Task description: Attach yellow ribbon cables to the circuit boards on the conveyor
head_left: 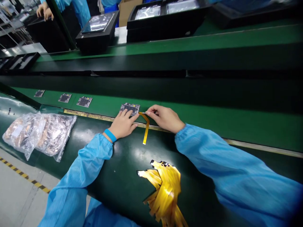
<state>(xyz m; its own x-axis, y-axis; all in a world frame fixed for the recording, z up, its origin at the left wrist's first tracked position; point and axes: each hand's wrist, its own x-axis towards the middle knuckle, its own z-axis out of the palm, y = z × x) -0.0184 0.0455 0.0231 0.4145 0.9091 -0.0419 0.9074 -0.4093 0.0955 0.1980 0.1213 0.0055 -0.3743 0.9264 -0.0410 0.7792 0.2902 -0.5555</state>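
My left hand [123, 123] rests with spread fingers on the near edge of a dark circuit board [130, 108], which lies flat on the green belt. Just right of the board, my right hand [164, 117] pinches the end of a yellow flat flex cable [147, 127] between thumb and fingertips. This cable end is close to the board's right corner; I cannot tell whether it is plugged in. Its other end hangs over the belt's pale edge. Nearer to me, a pile of similar yellow flex cables [167, 189] lies on the dark green table.
Further left along the belt lie more circuit boards [84, 101]. Clear plastic bags [41, 132] of brownish parts sit on the table's left. Black trays [163, 23] stand on the raised shelf behind. A co-worker's hands [44, 12] show at the upper left.
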